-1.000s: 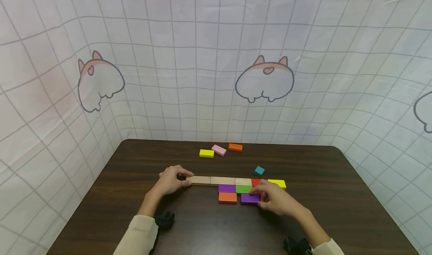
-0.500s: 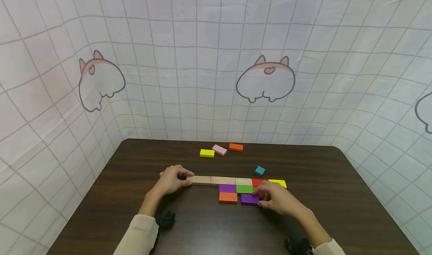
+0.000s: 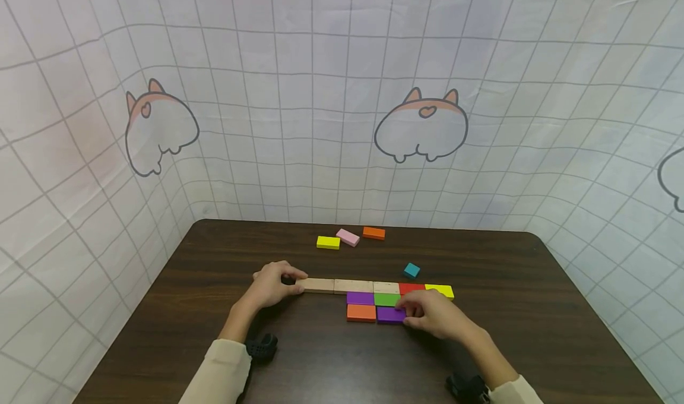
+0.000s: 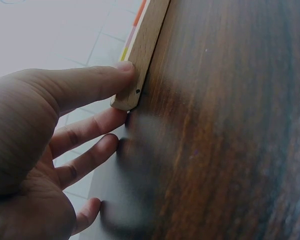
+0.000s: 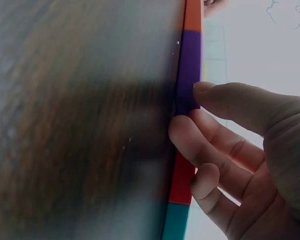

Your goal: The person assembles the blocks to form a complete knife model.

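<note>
Ideally, the near purple rectangular block, pinched by the right hand just beside the near orange rectangular block, should be nudged square without jarring the pale rectangular wooden end block pinched by the left hand.

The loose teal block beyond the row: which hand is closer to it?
The right hand. It is on the person's side of the teal block, slightly right; the left hand is well off to the block's left.
</note>
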Demonstrator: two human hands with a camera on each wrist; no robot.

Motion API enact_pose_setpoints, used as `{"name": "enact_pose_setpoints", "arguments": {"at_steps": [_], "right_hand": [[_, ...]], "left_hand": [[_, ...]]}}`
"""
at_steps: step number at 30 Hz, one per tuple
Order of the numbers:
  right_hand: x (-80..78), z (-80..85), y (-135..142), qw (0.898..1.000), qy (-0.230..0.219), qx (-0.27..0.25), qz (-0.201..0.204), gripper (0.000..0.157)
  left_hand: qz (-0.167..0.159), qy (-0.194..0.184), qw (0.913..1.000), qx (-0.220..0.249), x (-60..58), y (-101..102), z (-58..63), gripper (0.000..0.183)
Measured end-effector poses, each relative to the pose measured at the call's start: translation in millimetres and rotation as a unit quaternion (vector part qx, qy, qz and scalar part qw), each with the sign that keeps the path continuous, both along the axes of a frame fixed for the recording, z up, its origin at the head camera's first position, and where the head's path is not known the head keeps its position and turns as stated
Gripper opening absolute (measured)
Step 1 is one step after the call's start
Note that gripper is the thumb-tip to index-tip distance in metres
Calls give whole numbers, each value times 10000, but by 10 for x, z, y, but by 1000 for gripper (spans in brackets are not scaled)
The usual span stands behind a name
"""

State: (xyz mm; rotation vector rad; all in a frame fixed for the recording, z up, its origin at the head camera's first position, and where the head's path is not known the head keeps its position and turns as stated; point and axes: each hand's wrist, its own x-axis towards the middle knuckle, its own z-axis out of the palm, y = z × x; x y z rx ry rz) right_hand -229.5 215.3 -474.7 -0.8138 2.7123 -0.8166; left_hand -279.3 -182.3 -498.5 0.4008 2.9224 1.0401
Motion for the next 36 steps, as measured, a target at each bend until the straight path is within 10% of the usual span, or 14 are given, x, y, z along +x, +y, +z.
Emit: {"name": "enact_pose_setpoints", "arguments": {"at_steps": [26, 36], "right_hand": [[-61, 49, -40, 9995, -289, 29, 82, 19], [-383, 308, 50, 9976, -468, 4, 501, 27]], "left_hand": [[19, -13, 10000, 37, 0, 7, 6, 23], [41, -61, 10000, 48, -4, 1, -7, 21]]}}
